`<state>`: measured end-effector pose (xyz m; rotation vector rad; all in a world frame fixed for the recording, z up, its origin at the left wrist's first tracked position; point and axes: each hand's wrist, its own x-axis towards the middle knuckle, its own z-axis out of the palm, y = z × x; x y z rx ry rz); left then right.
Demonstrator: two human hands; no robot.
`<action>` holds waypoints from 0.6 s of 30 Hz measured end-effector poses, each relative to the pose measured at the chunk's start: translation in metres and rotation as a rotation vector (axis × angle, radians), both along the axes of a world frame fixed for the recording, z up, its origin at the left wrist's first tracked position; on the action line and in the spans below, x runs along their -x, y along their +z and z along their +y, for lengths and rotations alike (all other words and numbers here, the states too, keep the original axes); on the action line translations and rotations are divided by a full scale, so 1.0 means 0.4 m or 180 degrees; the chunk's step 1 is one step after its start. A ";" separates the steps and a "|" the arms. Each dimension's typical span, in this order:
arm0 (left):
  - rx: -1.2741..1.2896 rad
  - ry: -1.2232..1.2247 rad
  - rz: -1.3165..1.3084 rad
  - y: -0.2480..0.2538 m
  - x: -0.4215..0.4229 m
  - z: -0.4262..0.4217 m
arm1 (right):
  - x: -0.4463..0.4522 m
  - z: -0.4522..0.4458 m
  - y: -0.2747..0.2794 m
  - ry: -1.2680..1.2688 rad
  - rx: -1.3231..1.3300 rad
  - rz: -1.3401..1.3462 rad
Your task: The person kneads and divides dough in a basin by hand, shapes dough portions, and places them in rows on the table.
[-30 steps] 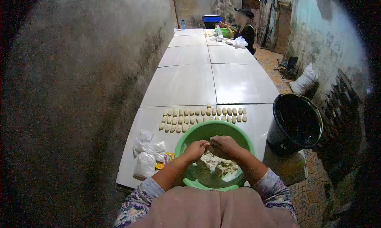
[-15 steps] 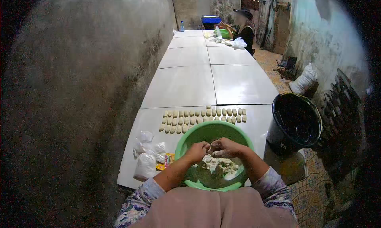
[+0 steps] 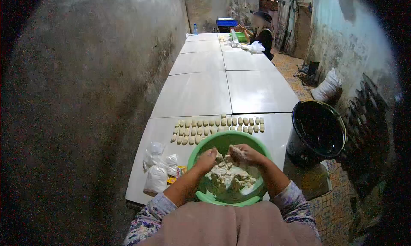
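A green basin (image 3: 199,153) stands at the near end of the white table, with crumbly pale dough (image 3: 231,175) and some white flour inside. Over its left half my left hand (image 3: 207,158) is closed on a bit of dough. My right hand (image 3: 245,155) is over the right half, fingers curled, with dough on them and dough at the fingertips. A small gap separates the two hands. Just beyond the basin, several small dough pieces (image 3: 198,139) lie in rows on the table.
Plastic bags of white powder (image 3: 156,179) and a yellow packet (image 3: 179,172) lie left of the basin. At right stands a black bucket (image 3: 295,145). A person (image 3: 263,34) is at the table's far end by another green basin (image 3: 240,36). A white sack (image 3: 327,86) leans by the right wall.
My hands were close together over the dough and have moved apart, with dough now showing between them. The view has shifted slightly.
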<state>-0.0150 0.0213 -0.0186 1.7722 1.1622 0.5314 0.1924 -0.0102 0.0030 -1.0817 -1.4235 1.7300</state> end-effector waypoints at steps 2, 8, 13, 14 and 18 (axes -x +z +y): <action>0.0001 -0.0093 0.0151 -0.013 0.000 0.007 | 0.009 -0.002 0.010 0.0013 -0.0218 -0.0675; 0.0358 -0.0321 0.0038 -0.092 -0.003 0.032 | 0.031 -0.027 0.036 0.0500 -0.1550 -0.2215; 0.0553 -0.0293 -0.0545 -0.022 -0.006 -0.004 | 0.037 -0.027 0.023 0.0258 -0.1941 -0.2407; -0.0032 -0.0392 -0.0202 -0.046 -0.002 0.012 | 0.033 -0.020 0.013 0.0253 -0.1952 -0.2396; -0.0027 -0.0582 -0.0161 -0.025 0.003 0.007 | 0.029 -0.007 -0.020 0.0145 -0.2026 -0.2092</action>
